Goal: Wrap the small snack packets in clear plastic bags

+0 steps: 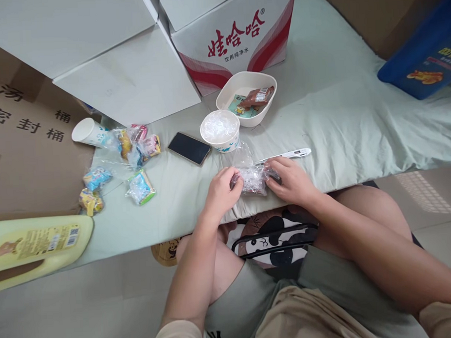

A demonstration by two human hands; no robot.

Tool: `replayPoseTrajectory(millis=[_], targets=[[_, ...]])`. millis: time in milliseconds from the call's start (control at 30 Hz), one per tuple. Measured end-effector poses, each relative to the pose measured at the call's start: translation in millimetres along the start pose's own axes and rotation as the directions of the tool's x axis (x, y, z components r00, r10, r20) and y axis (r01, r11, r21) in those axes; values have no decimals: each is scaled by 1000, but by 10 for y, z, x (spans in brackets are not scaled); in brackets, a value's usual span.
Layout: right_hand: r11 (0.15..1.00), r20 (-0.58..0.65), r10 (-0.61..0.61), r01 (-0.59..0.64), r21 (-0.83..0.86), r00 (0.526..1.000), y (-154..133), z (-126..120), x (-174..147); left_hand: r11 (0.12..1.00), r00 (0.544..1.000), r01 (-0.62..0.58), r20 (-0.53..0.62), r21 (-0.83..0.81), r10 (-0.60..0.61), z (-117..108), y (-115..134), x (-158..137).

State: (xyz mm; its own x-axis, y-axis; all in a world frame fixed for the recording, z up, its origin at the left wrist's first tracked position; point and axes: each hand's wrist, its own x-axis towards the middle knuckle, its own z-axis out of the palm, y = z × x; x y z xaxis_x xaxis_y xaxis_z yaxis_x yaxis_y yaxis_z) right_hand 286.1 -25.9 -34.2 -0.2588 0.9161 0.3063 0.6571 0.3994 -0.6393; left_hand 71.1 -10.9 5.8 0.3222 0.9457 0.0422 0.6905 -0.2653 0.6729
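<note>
A small packet wrapped in clear plastic film lies at the front edge of the cloth-covered surface. My left hand is closed on its left end, thumb and fingers pinching the film. At the right end, the fingers of my right hand grip the film too. What is inside the wrap cannot be made out through the glare. Just behind it stands a paper bowl with crumpled clear film in it. A white utility knife lies beyond my right hand. A black phone rests left of the paper bowl.
A cream plastic bowl holds a brown packet and a green one. At left are a tipped paper cup, wrapped snacks and a yellow jug. Cartons line the back; a blue container stands right.
</note>
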Motion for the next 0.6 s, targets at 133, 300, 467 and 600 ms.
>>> replayPoseTrajectory(millis=[133,300,467,600], targets=[[1000,7,-2,2,8,1000,-7,-6,-12,1000,1000,-11,4,10,11,3,2,-2],[1000,11,-10,10,8,1000,-11,-12,-17,1000,1000,-4,5,29,4,5,11,-4],[1000,20,-8,8,-5,1000,-17,-24,-29,1000,1000,-8,12,29,8,13,6,0],[999,38,-31,31,-7,999,-14,-36,-34,999,1000,-16,18,31,15,17,2,4]])
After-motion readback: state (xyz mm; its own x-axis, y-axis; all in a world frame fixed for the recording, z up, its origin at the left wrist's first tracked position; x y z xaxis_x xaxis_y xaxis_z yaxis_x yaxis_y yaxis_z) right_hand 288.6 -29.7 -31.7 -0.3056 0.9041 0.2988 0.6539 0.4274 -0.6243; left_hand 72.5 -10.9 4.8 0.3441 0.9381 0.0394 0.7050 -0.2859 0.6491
